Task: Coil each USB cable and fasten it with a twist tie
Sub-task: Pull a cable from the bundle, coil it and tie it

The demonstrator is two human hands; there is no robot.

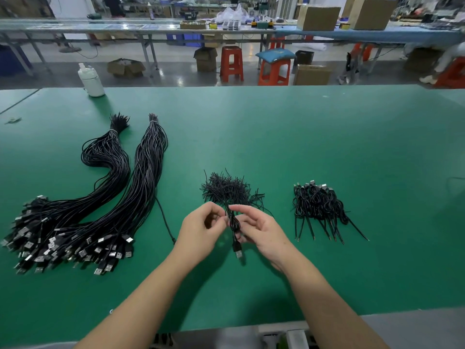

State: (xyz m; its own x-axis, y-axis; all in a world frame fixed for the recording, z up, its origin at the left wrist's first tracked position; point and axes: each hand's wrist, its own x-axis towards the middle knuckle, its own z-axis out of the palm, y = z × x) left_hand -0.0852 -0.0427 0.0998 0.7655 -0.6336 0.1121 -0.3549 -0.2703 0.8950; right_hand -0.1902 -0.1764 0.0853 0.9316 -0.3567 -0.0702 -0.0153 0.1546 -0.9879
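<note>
A coiled black USB cable (234,226) hangs between my hands above the green table (302,137), its silver plug pointing down toward me. My left hand (201,230) pinches the coil's upper part from the left. My right hand (259,230) grips the coil from the right, fingers curled round it. A thin black twist tie sticks up from the coil's top between my fingertips. Just behind my hands lies a loose heap of black twist ties (227,190). Two long bundles of uncoiled USB cables (100,197) lie at the left, plugs toward me.
A pile of coiled, tied cables (319,205) sits at the right. One loose cable (164,220) lies beside the bundles. A white bottle (91,80) stands at the table's far left edge. Beyond the table are red stools, cardboard boxes and other workbenches.
</note>
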